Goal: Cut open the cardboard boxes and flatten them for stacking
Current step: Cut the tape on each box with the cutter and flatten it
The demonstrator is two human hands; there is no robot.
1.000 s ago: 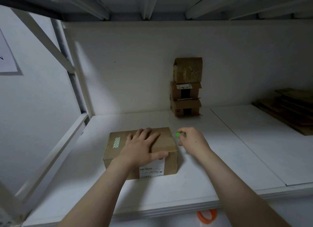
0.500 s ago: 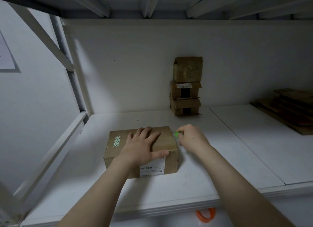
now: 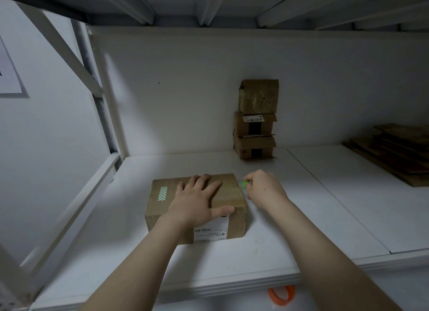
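- Cardboard box [image 3: 160,209] is pressed by our flat, spread left hand [image 3: 197,201].
- Right hand [image 3: 267,188] pinches the green cutter [image 3: 245,184]; we should slice shallowly along the tape [image 3: 228,194].

I have the left hand [image 3: 197,201] flat on the box [image 3: 160,211] top, fingers spread. The right hand [image 3: 264,187] sits at the box's 3 o'clock side, pinching a green cutter [image 3: 245,184] just beside the top edge. On the shelf [image 3: 301,206], a stack [image 3: 255,122] of three boxes stands at 1 o'clock; flat cardboard [image 3: 399,152] lies at 2 o'clock, well apart. An orange ring [image 3: 281,295] shows at 5 o'clock, below the shelf.
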